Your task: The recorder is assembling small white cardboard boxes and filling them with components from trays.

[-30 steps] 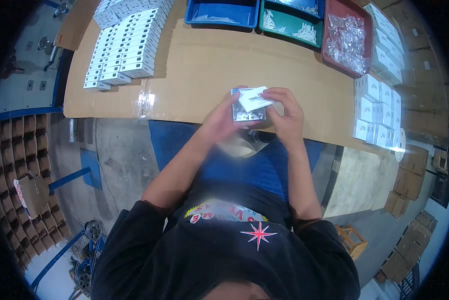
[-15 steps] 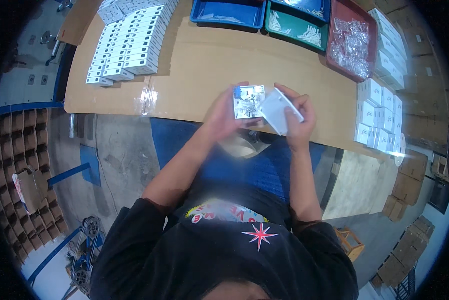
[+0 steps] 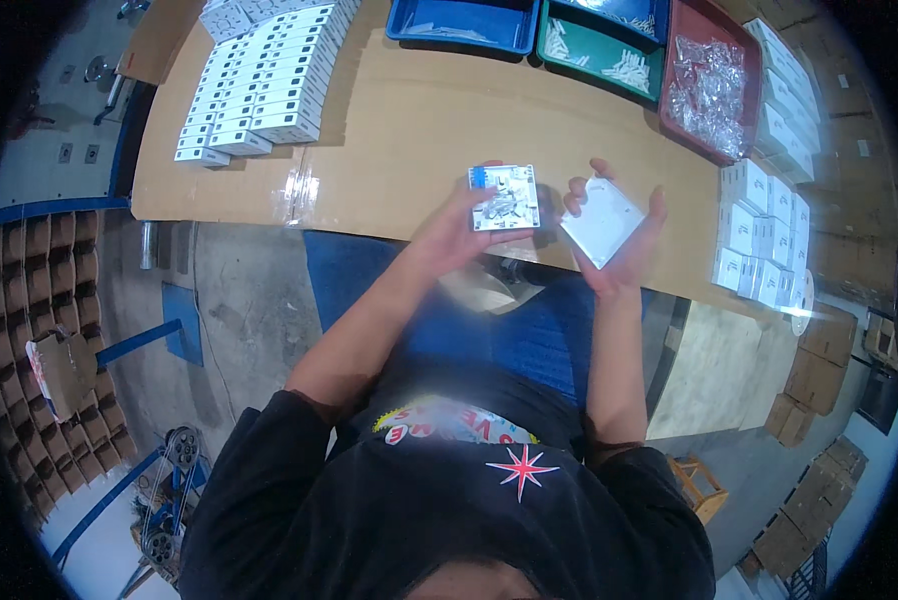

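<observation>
My left hand (image 3: 451,234) grips a square white electronic unit (image 3: 520,181) by its left side, thumb over the face and fingers beneath. The unit has a blue connector block at its upper left corner, and a small clear packet seems to lie on it. In my right hand (image 3: 631,262) rests a thin, square white cover (image 3: 601,222), turned cornerwise with its flat face up. The fingers curl up around its edges. Both pieces are held apart, above the front edge of the cardboard-covered table (image 3: 399,150).
Small white boxes (image 3: 284,90) stand in rows at the far left. Blue (image 3: 459,38), green (image 3: 591,68) and red (image 3: 717,148) trays line the back, holding white plugs and clear packets. More white boxes (image 3: 747,228) are stacked at the right edge.
The white cover has moved right, away from the unit, and now lies flatter in my opened-up right palm. My left thumb has come over the unit's face.
</observation>
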`<action>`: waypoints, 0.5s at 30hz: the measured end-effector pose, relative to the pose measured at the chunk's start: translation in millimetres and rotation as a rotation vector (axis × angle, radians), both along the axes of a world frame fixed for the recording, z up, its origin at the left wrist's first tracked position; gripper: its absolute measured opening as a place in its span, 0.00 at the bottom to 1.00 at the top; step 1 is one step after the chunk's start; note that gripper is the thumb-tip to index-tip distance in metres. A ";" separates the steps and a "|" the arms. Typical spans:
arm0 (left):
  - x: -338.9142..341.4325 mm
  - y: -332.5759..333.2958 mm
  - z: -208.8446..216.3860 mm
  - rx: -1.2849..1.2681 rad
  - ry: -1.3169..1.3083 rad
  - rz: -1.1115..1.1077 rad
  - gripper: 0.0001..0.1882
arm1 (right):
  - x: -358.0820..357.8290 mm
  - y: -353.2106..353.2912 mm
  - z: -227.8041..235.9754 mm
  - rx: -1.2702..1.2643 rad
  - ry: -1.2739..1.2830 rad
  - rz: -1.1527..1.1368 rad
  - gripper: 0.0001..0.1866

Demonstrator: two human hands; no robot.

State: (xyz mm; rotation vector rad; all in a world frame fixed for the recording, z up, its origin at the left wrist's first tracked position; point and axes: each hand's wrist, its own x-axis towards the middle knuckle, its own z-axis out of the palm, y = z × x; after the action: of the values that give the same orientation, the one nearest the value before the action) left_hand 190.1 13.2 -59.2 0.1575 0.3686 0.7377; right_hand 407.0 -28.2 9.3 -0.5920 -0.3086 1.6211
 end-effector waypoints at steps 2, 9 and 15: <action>1.8 -4.3 9.9 0.198 0.181 -0.003 0.32 | 6.3 -0.5 -7.6 -0.006 -0.037 0.011 0.42; 3.0 -4.2 1.2 0.185 0.242 -0.030 0.35 | 7.8 -4.9 -9.4 -0.028 -0.435 0.111 0.42; 7.6 -7.9 4.2 0.264 0.360 0.010 0.32 | -32.9 -3.6 -23.9 0.010 -1.232 -0.143 0.43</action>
State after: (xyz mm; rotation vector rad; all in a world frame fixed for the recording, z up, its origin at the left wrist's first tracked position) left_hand 197.7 5.3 -55.0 0.5421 0.6143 0.7665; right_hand 374.0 -31.8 -14.6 -1.5239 -1.1295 0.9341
